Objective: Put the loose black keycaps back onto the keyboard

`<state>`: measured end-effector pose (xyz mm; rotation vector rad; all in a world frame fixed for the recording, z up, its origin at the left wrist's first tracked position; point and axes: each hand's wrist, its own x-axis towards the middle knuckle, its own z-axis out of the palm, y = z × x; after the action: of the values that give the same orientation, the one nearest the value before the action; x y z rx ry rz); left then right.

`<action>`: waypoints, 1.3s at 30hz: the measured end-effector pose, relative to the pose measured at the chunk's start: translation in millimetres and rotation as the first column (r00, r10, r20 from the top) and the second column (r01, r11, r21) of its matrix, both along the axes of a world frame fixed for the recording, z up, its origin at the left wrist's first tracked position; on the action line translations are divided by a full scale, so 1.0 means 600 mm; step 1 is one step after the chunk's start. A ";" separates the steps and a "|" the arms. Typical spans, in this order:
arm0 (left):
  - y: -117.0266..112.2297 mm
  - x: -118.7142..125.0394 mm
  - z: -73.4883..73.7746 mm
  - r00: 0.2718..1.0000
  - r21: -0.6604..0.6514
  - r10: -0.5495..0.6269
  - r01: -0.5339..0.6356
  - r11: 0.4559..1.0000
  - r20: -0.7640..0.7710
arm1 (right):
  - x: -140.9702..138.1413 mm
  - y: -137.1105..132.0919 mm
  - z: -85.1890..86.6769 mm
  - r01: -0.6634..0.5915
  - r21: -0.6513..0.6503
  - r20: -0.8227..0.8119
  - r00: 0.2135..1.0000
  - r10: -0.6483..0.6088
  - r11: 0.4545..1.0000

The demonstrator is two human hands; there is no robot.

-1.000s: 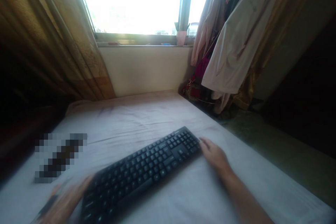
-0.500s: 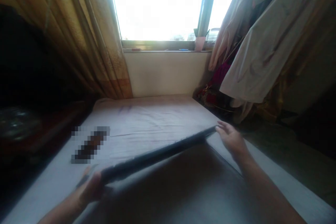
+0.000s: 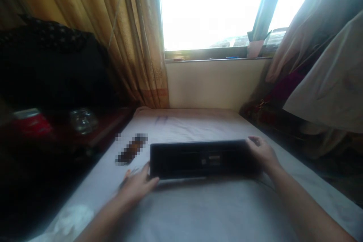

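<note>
A black keyboard (image 3: pixel 181 160) is tipped up on its long edge, its underside with small labels facing me. My left hand (image 3: pixel 138 181) grips its left end, the thumb lying along the lower corner. At the opposite end, the fingers of my right hand (image 3: pixel 262 153) are closed around the upper right corner. A thin cable (image 3: pixel 266 184) trails from under the right end. The key side is turned away and hidden. Beyond my left hand, a pixelated brownish item (image 3: pixel 132 149) lies on the sheet.
The bed's pale sheet (image 3: pixel 198 211) spreads beneath. On the left, a dark reddish table (image 3: pixel 109 128) bears a clear glass-like object (image 3: pixel 82 121) and a red container (image 3: pixel 32 123). Curtains (image 3: pixel 141 45) hang beside the window; garments (image 3: pixel 331 90) hang at right. A pink pot (image 3: pixel 254 49) stands on the sill.
The keyboard has gone from slanting and edge-on to nearly level, with its underside now showing. Both hands still hold its ends. My view has swung to the left.
</note>
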<state>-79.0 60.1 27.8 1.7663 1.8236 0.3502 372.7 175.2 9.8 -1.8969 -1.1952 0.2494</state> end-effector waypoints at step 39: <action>-0.026 -0.005 -0.119 0.930 0.199 0.193 -0.262 0.944 0.312 | -0.276 -0.151 -0.003 -0.634 -0.181 0.560 0.562 0.608 0.752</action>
<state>-82.1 44.5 -43.9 1.5509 1.8330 0.9064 207.1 84.4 8.0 -1.4591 -2.2906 -0.0154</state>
